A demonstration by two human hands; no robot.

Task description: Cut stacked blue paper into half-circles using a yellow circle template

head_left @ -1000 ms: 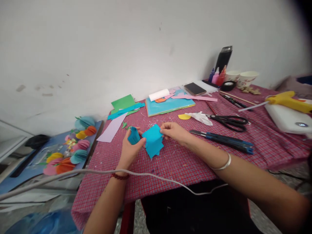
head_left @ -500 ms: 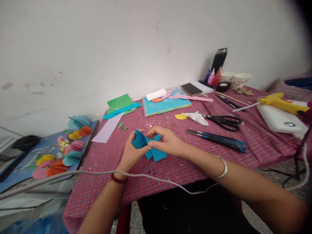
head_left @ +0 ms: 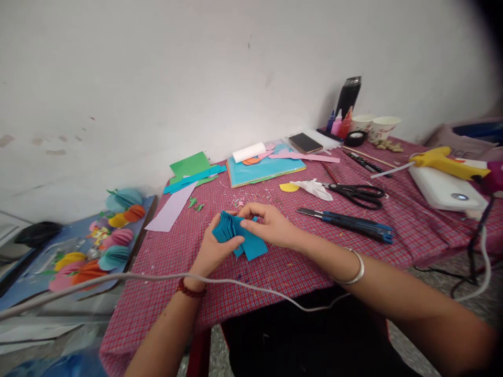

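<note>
Two hands [head_left: 212, 250] [head_left: 273, 226], several blue papers [head_left: 253, 246]

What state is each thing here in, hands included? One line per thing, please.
Left hand: curled around folded blue paper
Right hand: touching folded blue paper
Utility knife: blade extended
Black-handled scissors: lying flat
Smartphone: lying flat, screen dark
Yellow glue gun: lying down, white stick protruding
White device: display lit
Paper cups: upright

Left hand [head_left: 210, 248] cupped; left thumb [head_left: 232, 243] extended toward right hand [head_left: 271, 228], remaining fingers mostly hidden. Right index finger [head_left: 253, 207] arched, right thumb [head_left: 252, 227] close beneath it, tip just beyond the left one's. Left forearm [head_left: 167, 319] below its hand; right forearm [head_left: 396, 288] slants outward from the wrist. Both bare.
</note>
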